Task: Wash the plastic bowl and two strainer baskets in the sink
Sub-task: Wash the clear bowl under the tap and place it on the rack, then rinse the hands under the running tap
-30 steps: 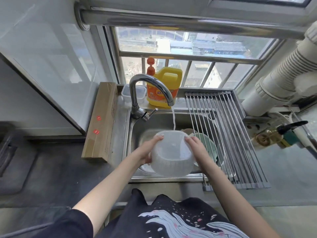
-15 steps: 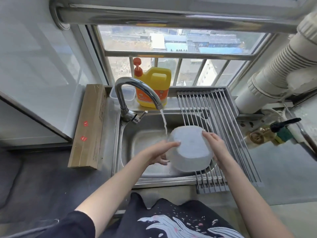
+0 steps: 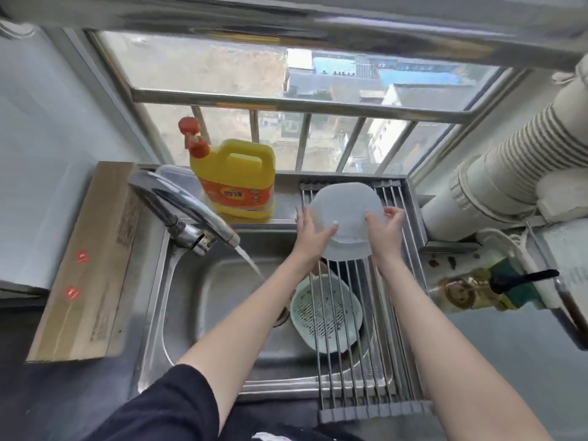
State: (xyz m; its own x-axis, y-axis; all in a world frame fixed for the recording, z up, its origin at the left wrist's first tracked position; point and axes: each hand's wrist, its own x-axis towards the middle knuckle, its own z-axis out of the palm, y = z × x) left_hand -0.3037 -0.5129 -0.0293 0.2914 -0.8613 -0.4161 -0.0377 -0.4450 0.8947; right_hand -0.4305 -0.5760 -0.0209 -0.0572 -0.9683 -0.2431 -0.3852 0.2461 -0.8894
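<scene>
Daylight enters through a metal-framed window with vertical bars [image 3: 305,135], which overlooks rooftops. A pale glossy wall panel [image 3: 47,128] stands at left. A dark grey counter [image 3: 496,361] surrounds the basin. A white ribbed exhaust duct [image 3: 509,173] runs along the right side. A brown cardboard box with red stickers [image 3: 86,268] lies on the counter at left.

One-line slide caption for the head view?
Both hands hold the upturned plastic bowl over the drying rack; faucet running.
</scene>
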